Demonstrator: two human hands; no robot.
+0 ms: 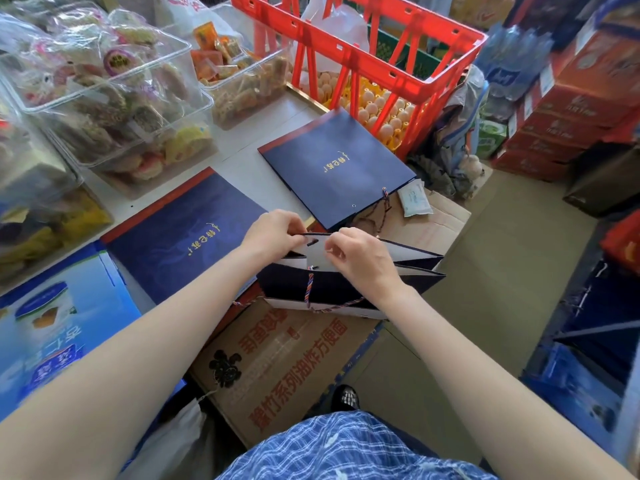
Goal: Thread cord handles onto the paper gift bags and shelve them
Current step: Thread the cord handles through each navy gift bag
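Both hands are pinching at an open navy gift bag, the left hand gripping its rim, the right hand gripping the cord, while two flat bags are lying on the table.

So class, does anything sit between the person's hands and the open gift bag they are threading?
Nothing visible does: the left hand and right hand already grip the open gift bag at its rim, by the punched hole.

Bright, even daylight, soft and nearly shadowless, pale glare on the clear plastic tubs at upper left, strong wide-angle bending toward the edges, motion blur on the stacked cartons at right, centre fairly sharp, forearms stretched large at the bottom.
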